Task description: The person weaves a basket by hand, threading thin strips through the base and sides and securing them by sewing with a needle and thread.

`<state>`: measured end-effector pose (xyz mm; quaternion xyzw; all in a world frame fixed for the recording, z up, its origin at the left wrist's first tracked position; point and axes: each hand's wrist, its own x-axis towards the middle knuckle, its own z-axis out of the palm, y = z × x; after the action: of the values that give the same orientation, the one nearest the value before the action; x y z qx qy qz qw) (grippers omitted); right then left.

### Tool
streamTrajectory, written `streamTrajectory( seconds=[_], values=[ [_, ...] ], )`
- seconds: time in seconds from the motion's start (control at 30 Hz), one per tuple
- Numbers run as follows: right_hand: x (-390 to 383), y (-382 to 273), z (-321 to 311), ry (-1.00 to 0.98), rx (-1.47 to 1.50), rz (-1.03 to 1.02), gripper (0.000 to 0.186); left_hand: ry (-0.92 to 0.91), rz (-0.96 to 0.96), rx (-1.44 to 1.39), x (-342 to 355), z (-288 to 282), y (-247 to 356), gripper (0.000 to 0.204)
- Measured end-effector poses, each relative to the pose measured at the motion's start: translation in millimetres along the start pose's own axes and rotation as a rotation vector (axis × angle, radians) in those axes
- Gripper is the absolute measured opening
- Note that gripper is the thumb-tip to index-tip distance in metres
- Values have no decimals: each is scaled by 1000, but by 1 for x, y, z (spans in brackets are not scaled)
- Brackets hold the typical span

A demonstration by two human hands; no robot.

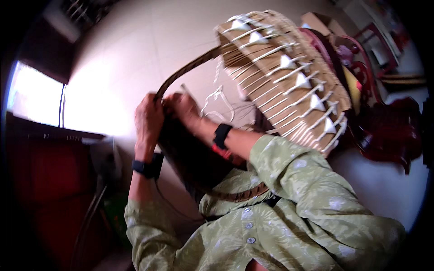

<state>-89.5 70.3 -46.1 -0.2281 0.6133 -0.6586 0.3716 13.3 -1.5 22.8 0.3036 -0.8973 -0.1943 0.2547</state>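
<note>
A narrow brown wrapped band [187, 67] curves from a cardboard piece toward my hands. My left hand [149, 118] is closed around its near end, fingers upward. Close beside it, my right hand [184, 108] is bent in with its fingertips at the band; what they pinch is hidden in shadow. The large curved cardboard piece [271, 74], laced across with white cord and set with white triangular bits, stands to the right, beyond my right forearm. Another stretch of brown band [242, 195] curves across the front of my shirt. Dark material [185, 147] fills the space below my hands.
A loose white cord [218, 95] hangs over the pale floor [149, 40]. Dark red carved furniture [389, 131] and an open cardboard box [322, 23] stand right. On the left are a bright window [37, 95] and a red cabinet [49, 176].
</note>
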Motion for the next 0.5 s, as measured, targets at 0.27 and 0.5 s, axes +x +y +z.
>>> streamTrajectory(
  seconds=[0.27,0.5],
  values=[
    [8,-17,-20,-262,289,166,21,52,81,-155,-11,-5,-8,17],
    [-3,-24,-21,-257,247,140,20,95,-103,-230,-25,-5,2,20]
  ],
)
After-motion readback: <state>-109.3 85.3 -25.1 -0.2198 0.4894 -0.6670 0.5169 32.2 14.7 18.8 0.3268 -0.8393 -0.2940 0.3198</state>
